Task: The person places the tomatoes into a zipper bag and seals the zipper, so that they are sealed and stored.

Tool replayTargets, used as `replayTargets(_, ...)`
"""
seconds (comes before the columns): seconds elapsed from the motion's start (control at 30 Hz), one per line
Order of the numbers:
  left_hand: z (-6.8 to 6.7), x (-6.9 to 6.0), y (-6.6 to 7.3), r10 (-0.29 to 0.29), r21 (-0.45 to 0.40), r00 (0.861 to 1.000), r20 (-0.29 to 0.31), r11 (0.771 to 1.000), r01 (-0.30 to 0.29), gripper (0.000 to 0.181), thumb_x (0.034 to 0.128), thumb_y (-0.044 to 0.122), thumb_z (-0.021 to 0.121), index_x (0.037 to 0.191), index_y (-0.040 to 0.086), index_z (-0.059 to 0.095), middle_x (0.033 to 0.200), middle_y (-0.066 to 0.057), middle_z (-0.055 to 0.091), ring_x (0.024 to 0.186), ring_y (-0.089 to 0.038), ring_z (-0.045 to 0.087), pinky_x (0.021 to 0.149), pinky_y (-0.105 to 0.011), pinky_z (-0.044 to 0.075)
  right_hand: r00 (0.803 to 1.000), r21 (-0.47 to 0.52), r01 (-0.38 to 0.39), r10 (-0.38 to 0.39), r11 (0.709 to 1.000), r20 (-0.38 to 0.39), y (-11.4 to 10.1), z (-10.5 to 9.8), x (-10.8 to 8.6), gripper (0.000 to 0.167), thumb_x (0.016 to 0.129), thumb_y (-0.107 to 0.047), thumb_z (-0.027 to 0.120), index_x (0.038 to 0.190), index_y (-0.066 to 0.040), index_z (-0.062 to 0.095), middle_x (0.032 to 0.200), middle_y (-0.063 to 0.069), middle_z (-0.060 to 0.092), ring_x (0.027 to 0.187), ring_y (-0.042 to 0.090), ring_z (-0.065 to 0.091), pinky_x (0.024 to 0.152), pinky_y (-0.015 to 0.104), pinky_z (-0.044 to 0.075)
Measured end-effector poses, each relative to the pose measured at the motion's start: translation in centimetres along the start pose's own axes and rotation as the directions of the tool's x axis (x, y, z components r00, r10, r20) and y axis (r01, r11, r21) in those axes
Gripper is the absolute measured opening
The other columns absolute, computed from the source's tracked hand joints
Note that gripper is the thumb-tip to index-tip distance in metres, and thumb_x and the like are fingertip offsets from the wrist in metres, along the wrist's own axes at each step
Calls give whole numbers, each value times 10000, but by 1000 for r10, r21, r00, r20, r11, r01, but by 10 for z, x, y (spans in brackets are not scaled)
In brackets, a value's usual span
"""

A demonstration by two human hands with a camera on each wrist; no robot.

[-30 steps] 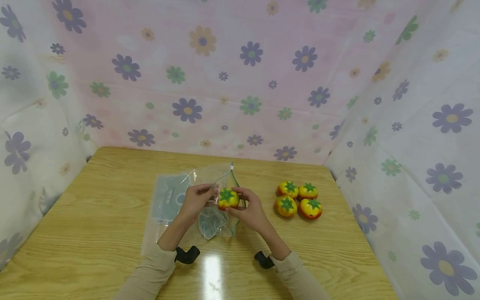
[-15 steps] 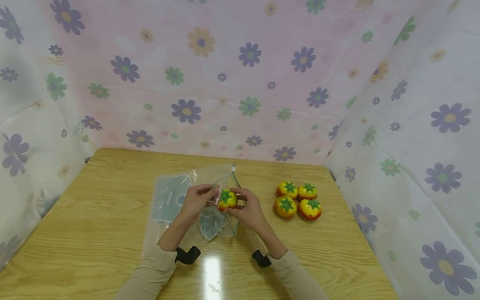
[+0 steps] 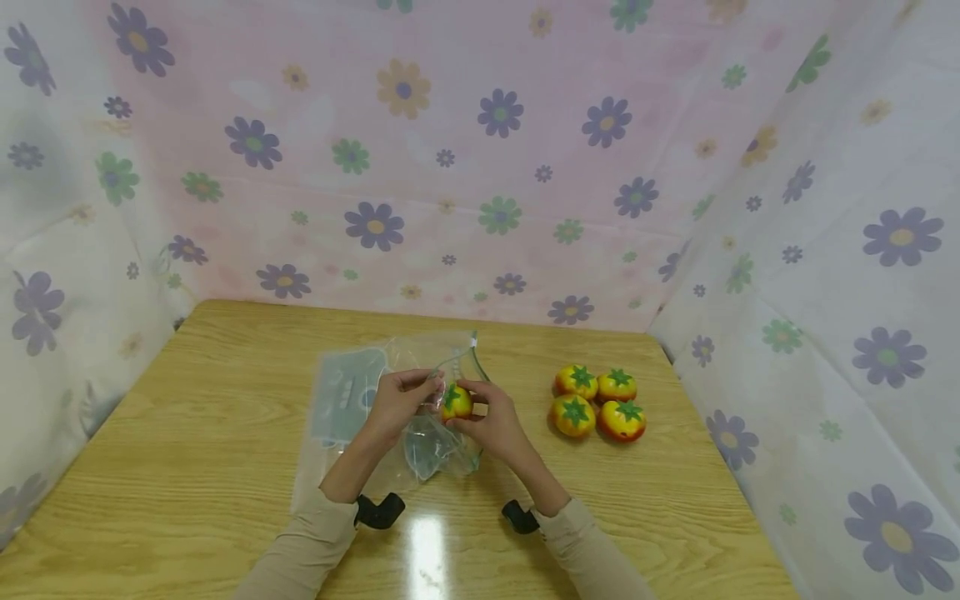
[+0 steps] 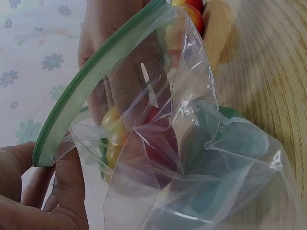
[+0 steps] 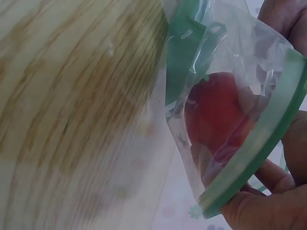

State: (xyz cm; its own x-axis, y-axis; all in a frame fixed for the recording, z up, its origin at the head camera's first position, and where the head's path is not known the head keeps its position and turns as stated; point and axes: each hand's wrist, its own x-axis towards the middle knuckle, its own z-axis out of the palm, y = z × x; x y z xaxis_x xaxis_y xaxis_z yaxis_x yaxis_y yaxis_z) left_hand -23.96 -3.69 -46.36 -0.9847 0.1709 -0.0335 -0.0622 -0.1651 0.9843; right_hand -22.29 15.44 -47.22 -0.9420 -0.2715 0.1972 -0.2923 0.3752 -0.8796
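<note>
In the head view, my left hand (image 3: 397,404) pinches the mouth edge of a clear zip bag (image 3: 318,467) that lies on the table. The left wrist view has fingertips at the end of its green zip strip (image 4: 72,98). My right hand (image 3: 495,417) grips a yellow-and-red toy tomato (image 3: 457,402) with a green star-shaped top, between thumb and fingers at the open mouth. Through the clear film the tomato's red side (image 5: 213,112) shows in the right wrist view, inside the bag. Parts of both hands' fingers are hidden by film and tomato.
Several more toy tomatoes (image 3: 574,415) sit grouped on the wooden table (image 3: 195,417), right of my hands. A blue-green print (image 3: 348,396) covers part of the bag. Flowered cloth (image 3: 442,208) stands behind the table and along both sides.
My right hand has shifted slightly left, taking the tomato deeper into the bag's mouth. The left hand keeps its pinch on the edge. The other tomatoes stay put.
</note>
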Motion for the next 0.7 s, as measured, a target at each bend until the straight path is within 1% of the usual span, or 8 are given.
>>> replayTargets(0.13,-1,0,1,-1,4,1000,2,1000,1,364,1011,130,655,1254,-140,640,986,-101,759,790,-87,696,681,-218,604,1000,-66,-14,14,998,3,1,1,2,589,840,-16,826,1380,29,595,1377,229,569,1156,437,611,841,408,619)
replayTargets(0.23,-1,-1,1,0,6,1000,-3,1000,0,373,1010,130,656,1255,-150,633,998,-129,757,782,-90,694,677,-218,603,999,-92,-33,34,995,6,1,2,4,584,844,-32,827,1376,29,593,1372,224,574,1159,425,612,840,392,622)
replayTargets(0.3,-1,-1,2,-2,4,1000,-7,1000,2,364,1010,120,654,1254,-149,634,986,-121,755,775,-92,693,674,-221,603,999,-101,-45,46,994,3,1,2,5,580,845,-32,828,1370,34,591,1363,224,577,1157,419,614,847,403,621)
replayTargets(0.5,-1,-3,4,-12,19,1000,-18,1000,12,343,1008,120,657,1242,-130,653,931,-20,751,774,-84,687,653,-208,587,1000,-134,-19,19,991,-3,0,5,6,571,852,-27,815,1353,92,568,1339,263,584,1140,430,619,903,467,598)
replayTargets(0.63,-1,-3,4,-12,44,999,-30,999,13,329,1002,144,671,1228,-95,682,932,-26,760,768,-81,686,632,-199,560,1000,-125,-9,10,992,6,1,7,8,552,882,-22,782,1366,106,548,1351,277,571,1155,445,611,932,495,582)
replayTargets(0.7,-2,-3,3,-9,55,999,-37,998,12,334,1000,157,675,1228,-87,685,951,-40,765,771,-77,689,624,-192,550,1000,-102,-10,12,995,18,1,8,8,545,899,-12,759,1380,108,533,1363,285,557,1169,456,602,938,509,577)
